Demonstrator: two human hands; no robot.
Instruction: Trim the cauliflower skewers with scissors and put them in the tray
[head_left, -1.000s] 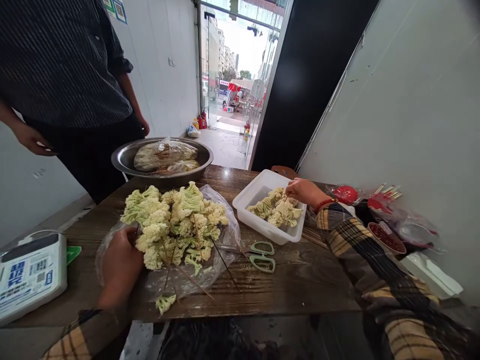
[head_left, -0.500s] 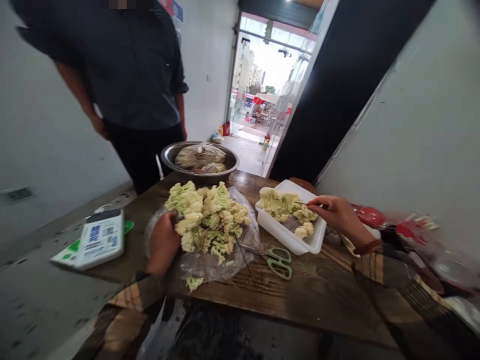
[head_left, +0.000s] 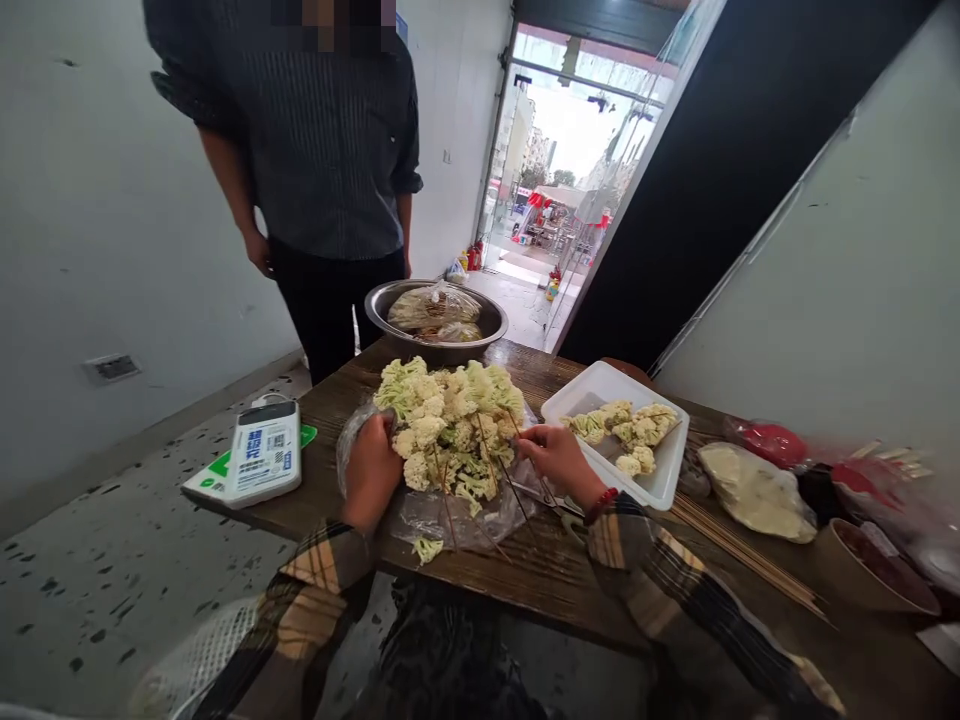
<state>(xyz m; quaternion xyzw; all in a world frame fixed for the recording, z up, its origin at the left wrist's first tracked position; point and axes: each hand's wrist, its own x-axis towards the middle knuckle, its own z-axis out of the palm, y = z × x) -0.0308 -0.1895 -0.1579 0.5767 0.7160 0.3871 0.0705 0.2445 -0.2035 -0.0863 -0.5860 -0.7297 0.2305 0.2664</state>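
A heap of cauliflower florets (head_left: pixel 450 420) lies on a clear plastic bag, with several thin skewers (head_left: pixel 508 480) sticking out of it. My left hand (head_left: pixel 373 465) is curled against the heap's left side; its fingertips are hidden, so what it grips is unclear. At the right side of the heap my right hand (head_left: pixel 561 458) pinches a thin skewer (head_left: pixel 514 424) between thumb and finger. Beside that hand stands a white plastic tub (head_left: pixel 592 383) with cauliflower pieces (head_left: pixel 637 425) inside. Green-handled scissors (head_left: pixel 571 522) lie partly under my right wrist.
A steel basin (head_left: pixel 377 308) with bagged food stands at the table's far end, a person (head_left: pixel 330 160) behind it. A white boxy device (head_left: pixel 262 455) sits at the left edge. Loose skewers (head_left: pixel 742 550), a bag of pale food (head_left: pixel 757 490) and a bowl (head_left: pixel 874 570) lie right.
My right hand has moved left from the tub to the heap; the cauliflower it held on a skewer now lies in the tub. The view has shifted left, while my left hand stays by the heap.
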